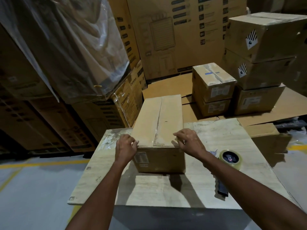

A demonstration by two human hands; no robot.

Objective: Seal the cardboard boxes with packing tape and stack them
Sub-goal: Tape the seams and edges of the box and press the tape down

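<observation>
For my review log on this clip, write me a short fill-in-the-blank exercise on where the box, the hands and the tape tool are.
1. A strip of clear tape runs along the ____ seam of the cardboard box.
2. The left hand and the right hand hold the box's two ____ top corners.
3. The tape dispenser lies on the table to the ____ of the box.

Missing words: top; near; right.
</observation>
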